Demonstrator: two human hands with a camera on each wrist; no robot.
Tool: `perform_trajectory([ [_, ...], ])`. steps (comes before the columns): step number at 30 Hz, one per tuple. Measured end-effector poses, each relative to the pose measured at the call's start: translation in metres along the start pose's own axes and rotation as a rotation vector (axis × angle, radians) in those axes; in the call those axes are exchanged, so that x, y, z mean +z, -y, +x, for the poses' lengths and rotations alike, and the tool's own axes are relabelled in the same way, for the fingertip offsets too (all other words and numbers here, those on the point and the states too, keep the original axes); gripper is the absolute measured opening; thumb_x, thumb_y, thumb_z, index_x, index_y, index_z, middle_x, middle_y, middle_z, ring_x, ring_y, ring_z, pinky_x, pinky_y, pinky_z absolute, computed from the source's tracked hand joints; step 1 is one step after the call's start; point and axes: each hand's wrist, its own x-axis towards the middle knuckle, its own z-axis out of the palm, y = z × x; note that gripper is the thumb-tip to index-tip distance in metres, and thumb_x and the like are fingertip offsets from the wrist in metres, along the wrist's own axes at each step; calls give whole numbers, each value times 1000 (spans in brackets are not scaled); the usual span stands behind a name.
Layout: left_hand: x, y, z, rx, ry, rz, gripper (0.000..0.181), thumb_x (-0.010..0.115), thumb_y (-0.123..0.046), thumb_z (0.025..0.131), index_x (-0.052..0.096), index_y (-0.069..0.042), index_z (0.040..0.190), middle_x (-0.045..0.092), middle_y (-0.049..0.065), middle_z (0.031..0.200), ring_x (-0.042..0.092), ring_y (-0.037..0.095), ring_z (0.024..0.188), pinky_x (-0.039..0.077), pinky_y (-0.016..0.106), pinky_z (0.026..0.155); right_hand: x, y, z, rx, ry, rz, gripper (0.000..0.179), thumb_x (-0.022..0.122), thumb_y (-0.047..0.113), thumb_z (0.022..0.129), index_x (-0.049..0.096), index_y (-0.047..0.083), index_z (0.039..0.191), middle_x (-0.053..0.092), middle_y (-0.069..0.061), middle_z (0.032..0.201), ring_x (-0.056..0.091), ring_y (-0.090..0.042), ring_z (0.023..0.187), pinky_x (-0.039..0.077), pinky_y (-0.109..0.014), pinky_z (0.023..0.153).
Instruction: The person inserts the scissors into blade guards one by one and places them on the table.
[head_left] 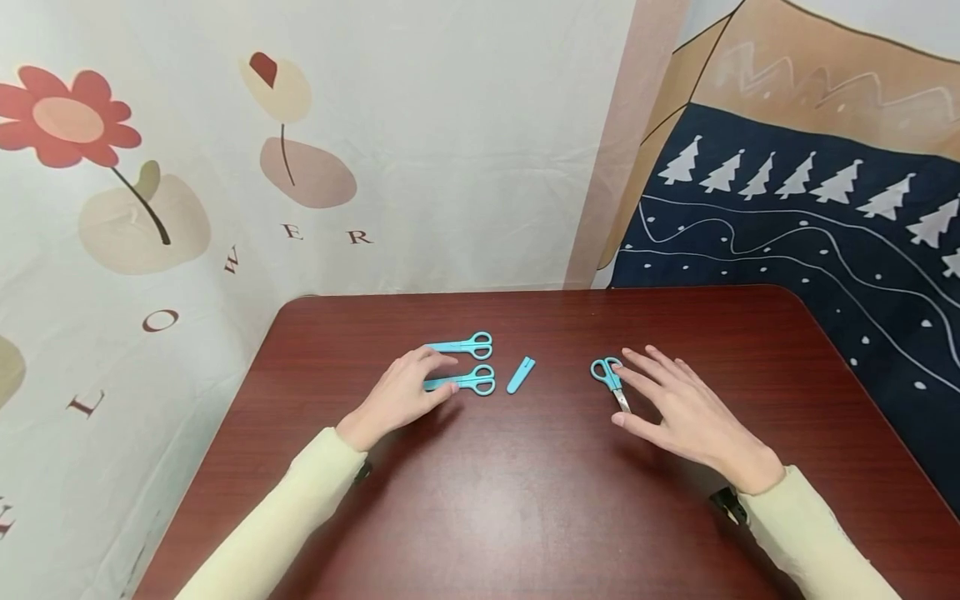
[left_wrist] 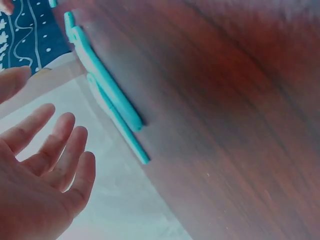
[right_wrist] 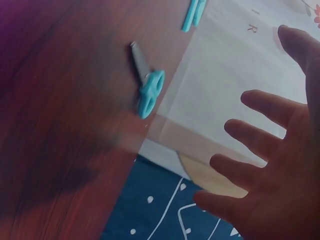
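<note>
Left hand (head_left: 405, 390), right hand (head_left: 684, 410) spread, gripping nothing; bare scissors (head_left: 612, 382), cap (head_left: 521, 376) apart (probably spaced for separate grasping).

Reddish-brown table (head_left: 480, 517) before flower-printed backdrop (head_left: 465, 167)

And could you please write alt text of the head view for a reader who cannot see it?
A person's left hand hovers over two pairs of sheathed turquoise scissors, and the right hand over an unsheathed third pair. Between the hands, a loose turquoise sheath lies on a reddish-brown table. Behind stands a patterned backdrop.
</note>
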Motion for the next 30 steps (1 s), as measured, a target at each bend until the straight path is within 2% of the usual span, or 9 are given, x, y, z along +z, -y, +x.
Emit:
perform_trajectory([
  [8, -9, -8, -22, 2, -49, -9, 53, 75, -39, 93, 66, -9, 137, 63, 7, 133, 59, 32, 122, 43, 57, 103, -4, -27, 2, -48, 43, 14, 69, 78, 44, 91, 58, 10, 148, 49, -15, 156, 37, -47, 145, 34, -72, 109],
  [14, -17, -7, -39, -38, -85, -34, 58, 76, -41, 93, 62, -13, 141, 61, 4, 138, 57, 29, 127, 39, 55, 108, -7, -43, 5, -49, 105, 11, 71, 83, 36, 88, 56, 10, 149, 48, -17, 156, 35, -48, 146, 33, -71, 111],
  [18, -22, -7, -48, -63, -100, -32, 61, 76, -41, 93, 59, -15, 145, 60, 4, 141, 54, 29, 131, 37, 55, 110, -7, -48, 8, -41, 144, 21, 73, 85, 33, 86, 56, 11, 149, 45, -17, 158, 30, -49, 148, 31, -73, 111],
  [25, -26, -9, -56, -33, -161, -37, 66, 78, -38, 91, 55, -13, 148, 56, 8, 147, 50, 29, 137, 35, 59, 111, 0, -50, 17, -53, 193, 28, 74, 88, 27, 83, 57, 11, 148, 42, -17, 160, 25, -49, 150, 28, -76, 110],
  [30, -27, -10, -61, -34, -168, -51, 72, 79, -39, 91, 51, -15, 152, 46, 5, 158, 40, 29, 147, 31, 62, 113, 3, -50, 24, -66, 210, 22, 76, 88, 27, 83, 56, 14, 150, 42, -16, 160, 26, -50, 150, 29, -77, 108],
])
